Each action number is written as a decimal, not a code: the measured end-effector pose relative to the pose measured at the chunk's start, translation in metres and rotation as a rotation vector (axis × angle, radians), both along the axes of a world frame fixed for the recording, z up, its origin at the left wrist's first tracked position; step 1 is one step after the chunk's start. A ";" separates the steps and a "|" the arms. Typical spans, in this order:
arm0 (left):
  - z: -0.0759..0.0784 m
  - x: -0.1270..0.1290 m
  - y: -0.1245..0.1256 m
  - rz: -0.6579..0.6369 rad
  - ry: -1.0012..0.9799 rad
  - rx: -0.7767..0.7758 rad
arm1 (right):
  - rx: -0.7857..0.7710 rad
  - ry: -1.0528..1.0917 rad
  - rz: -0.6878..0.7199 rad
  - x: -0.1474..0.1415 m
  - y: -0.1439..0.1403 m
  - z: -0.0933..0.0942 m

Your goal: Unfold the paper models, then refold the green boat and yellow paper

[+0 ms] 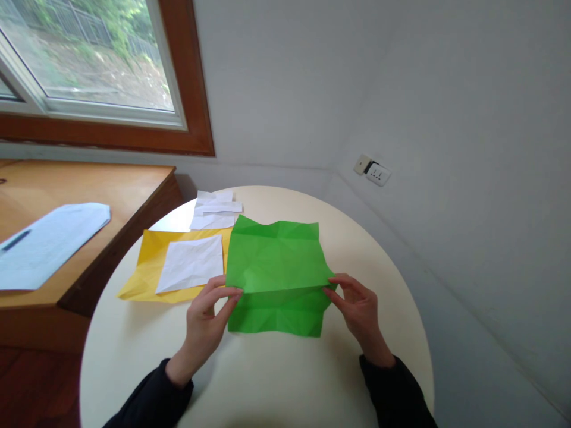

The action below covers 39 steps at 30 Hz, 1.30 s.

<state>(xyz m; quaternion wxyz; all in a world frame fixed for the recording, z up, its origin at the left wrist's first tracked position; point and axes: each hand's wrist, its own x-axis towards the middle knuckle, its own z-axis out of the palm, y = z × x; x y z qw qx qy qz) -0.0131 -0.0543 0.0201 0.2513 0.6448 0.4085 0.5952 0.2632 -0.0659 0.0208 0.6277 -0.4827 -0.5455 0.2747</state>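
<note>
A creased green paper sheet (pixel 276 267) lies on the round cream table (pixel 267 380), partly lifted along a horizontal fold. My left hand (pixel 207 315) pinches its left edge at the fold. My right hand (pixel 359 309) pinches the right edge at the same fold. Both wrists wear dark sleeves. Left of the green sheet sits a yellow paper (pixel 149 267) with a crumpled white sheet (pixel 191 261) on top of it.
Several white paper scraps (pixel 214 211) lie at the table's far side. A wooden desk (pixel 66 196) with a pale blue envelope (pixel 44 241) stands to the left under a window (pixel 89 53). A wall socket (pixel 375 171) is on the grey wall at right.
</note>
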 end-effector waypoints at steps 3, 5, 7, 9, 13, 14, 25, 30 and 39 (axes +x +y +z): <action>0.001 0.000 0.000 0.061 0.032 0.070 | -0.051 -0.020 0.002 0.002 0.000 -0.001; 0.001 0.000 0.000 0.104 0.053 0.122 | -0.053 -0.044 0.030 0.003 0.000 -0.001; 0.001 0.000 0.000 0.131 0.079 0.146 | -0.028 -0.066 0.049 0.003 0.000 0.001; 0.003 0.000 -0.001 0.139 0.107 0.148 | 0.000 -0.071 0.050 0.002 -0.001 0.003; 0.007 0.000 -0.003 0.095 0.146 0.169 | 0.048 -0.062 0.040 0.000 -0.001 0.006; 0.008 0.000 -0.004 0.080 0.149 0.176 | 0.059 -0.059 0.036 0.000 -0.002 0.006; 0.005 0.005 -0.006 -0.006 0.032 0.150 | 0.028 -0.040 -0.078 0.002 0.000 0.000; 0.006 0.004 -0.005 -0.020 -0.018 0.165 | 0.015 -0.178 -0.002 0.006 0.005 -0.005; 0.013 0.006 -0.006 -0.035 -0.137 0.072 | -0.134 -0.332 0.314 0.003 0.005 -0.006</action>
